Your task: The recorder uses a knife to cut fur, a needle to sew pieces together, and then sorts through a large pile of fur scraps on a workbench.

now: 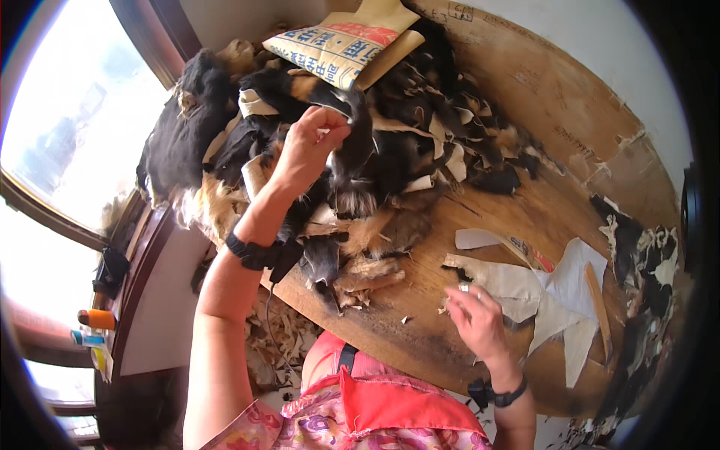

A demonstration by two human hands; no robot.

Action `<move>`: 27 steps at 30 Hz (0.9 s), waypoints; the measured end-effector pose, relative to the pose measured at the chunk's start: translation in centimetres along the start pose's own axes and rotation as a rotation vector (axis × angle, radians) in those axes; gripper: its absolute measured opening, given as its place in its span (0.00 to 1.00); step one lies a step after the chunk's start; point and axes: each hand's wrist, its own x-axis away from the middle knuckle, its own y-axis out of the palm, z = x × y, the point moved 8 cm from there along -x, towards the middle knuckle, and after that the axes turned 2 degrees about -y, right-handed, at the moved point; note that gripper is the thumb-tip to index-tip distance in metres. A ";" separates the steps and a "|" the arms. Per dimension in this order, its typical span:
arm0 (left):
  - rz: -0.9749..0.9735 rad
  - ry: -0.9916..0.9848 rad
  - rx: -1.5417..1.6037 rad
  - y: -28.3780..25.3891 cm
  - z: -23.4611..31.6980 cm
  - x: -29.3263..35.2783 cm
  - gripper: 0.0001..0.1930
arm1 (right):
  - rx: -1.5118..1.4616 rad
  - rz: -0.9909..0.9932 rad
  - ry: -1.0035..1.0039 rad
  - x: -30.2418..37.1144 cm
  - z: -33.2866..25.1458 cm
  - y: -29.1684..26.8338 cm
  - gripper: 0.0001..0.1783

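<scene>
My left hand reaches up into a heap of fur pieces, thumb and fingers pinched on the edge of a black fur piece. This piece hangs down over the other furs, its pale skin edge showing near my fingertips. Lower right, my right hand is over the wooden table with its fingers curled in. A small shiny spot shows at those fingers; what they hold, if anything, I cannot make out. Just beyond that hand lies a cream skin piece with a dark fur edge, next to a white pointed sheet.
The fur heap covers the table's far left, a printed paper sack on top. A wooden strip lies at the right of the wooden table. More fur scraps line the right edge. Offcuts lie below the front edge.
</scene>
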 end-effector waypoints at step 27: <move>0.013 0.308 -0.598 1.8 0.3 -0.7 0.08 | -0.230 0.318 0.499 2.3 6.2 3.8 0.13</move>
